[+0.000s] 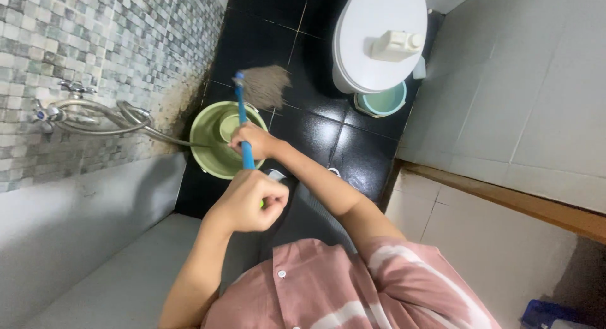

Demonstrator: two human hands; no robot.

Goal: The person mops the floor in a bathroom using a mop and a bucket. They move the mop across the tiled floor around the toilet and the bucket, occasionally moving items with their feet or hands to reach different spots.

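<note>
Both my hands grip the blue handle of a broom (242,111). My left hand (251,201) is closed around the near end of the handle. My right hand (251,140) holds it farther along, above the green bucket (203,130). The broom's brown bristle head (265,86) rests on the black tiled floor (315,133), between the bucket and the toilet (372,48).
A white bottle (396,45) lies on the closed toilet lid. A small teal pail (382,101) stands by the toilet's base. A tap with a coiled metal hose (95,114) hangs on the mosaic wall at left. A grey ledge (113,278) runs below it. White tiled wall stands at right.
</note>
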